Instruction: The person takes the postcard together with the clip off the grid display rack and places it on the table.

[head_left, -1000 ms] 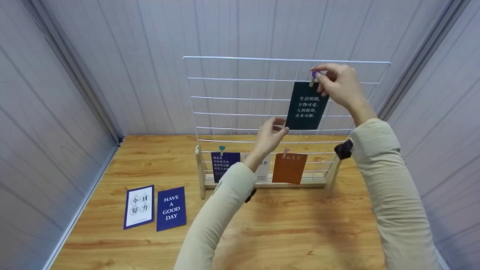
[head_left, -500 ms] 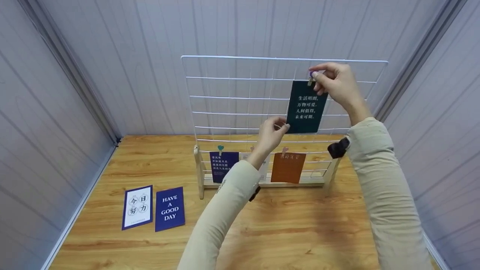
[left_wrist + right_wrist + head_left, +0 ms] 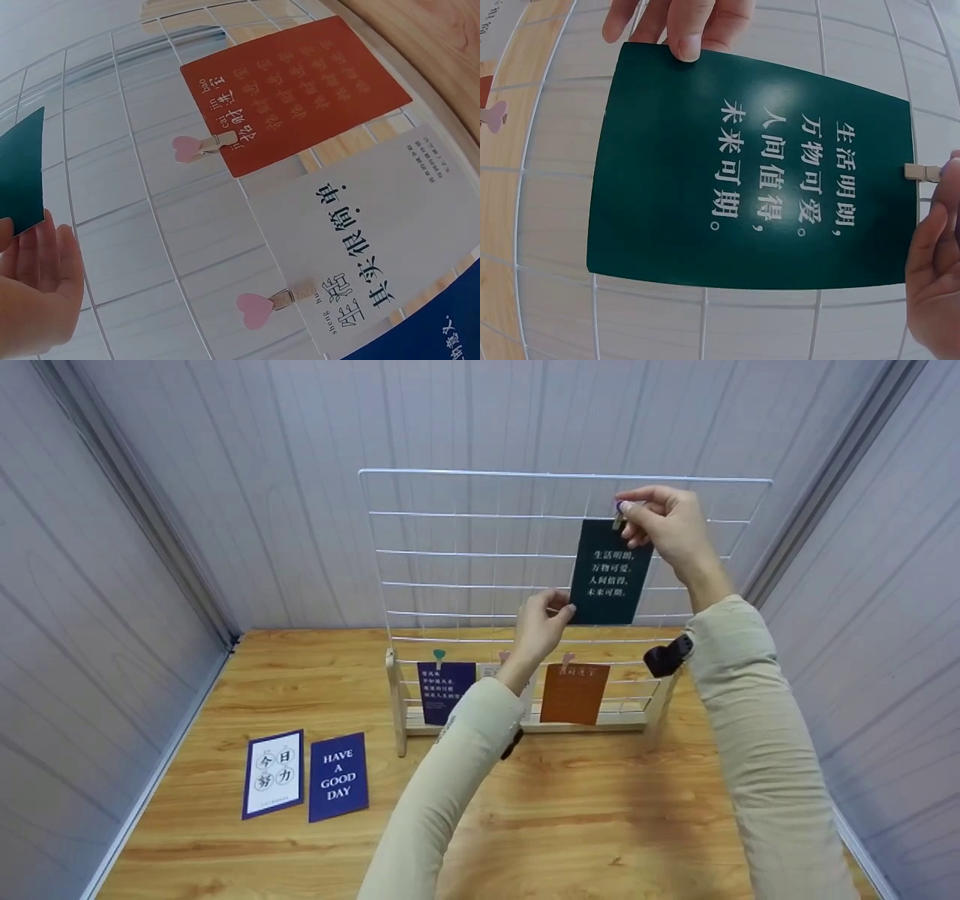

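A dark green card [image 3: 609,574] with white characters is up against the white wire grid [image 3: 450,552], near its upper right. My left hand [image 3: 541,622] pinches the card's lower left corner between thumb and fingers; the right wrist view shows that thumb on the card's face. At the card's top edge my right hand [image 3: 675,529] pinches a small wooden clothespin [image 3: 922,172] with a purple head. The clothespin's tip lies over the card's edge. Whether it also bites on a wire is hard to tell.
Lower on the grid hang a blue card [image 3: 442,694], a white card [image 3: 367,247] and an orange card [image 3: 575,694], each with a heart-headed clothespin. Two more cards, one blue-bordered [image 3: 274,774] and one blue [image 3: 338,777], lie on the wooden table [image 3: 525,840] at left.
The green card and right hand have shifted slightly left, along with the whole head view. Both hands keep their hold on the card and clothespin.
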Demonstrator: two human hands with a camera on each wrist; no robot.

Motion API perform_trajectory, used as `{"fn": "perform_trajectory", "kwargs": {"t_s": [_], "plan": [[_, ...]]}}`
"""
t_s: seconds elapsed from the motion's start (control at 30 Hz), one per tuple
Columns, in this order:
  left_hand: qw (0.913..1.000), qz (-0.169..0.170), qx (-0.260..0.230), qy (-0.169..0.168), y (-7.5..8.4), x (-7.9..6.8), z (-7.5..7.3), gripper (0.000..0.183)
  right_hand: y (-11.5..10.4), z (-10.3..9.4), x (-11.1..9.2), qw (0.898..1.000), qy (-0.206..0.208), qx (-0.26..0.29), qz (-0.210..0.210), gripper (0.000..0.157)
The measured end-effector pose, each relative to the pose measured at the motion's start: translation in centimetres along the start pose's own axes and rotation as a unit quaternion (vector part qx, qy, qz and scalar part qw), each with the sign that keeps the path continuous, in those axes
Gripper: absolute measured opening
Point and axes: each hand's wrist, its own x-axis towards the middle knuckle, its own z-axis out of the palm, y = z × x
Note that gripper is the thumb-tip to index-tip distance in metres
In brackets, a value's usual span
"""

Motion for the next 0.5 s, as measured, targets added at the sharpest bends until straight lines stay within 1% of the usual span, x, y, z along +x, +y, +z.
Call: {"fn": "perform_trajectory", "kwargs": {"t_s": [0.23,0.5], "plan": [[1.0,0.008,-0.002,0.002,-0.06,0.11,0.09,0.01,0.07,0.15,0.13,1.0,0.006,-0.004,0.0,0.018],[0.9999,0.013,0.005,0.005,-0.14,0.03,0.2,0.009,0.13,0.07,0.28,1.0,0.009,0.002,0.0,0.012]]}}
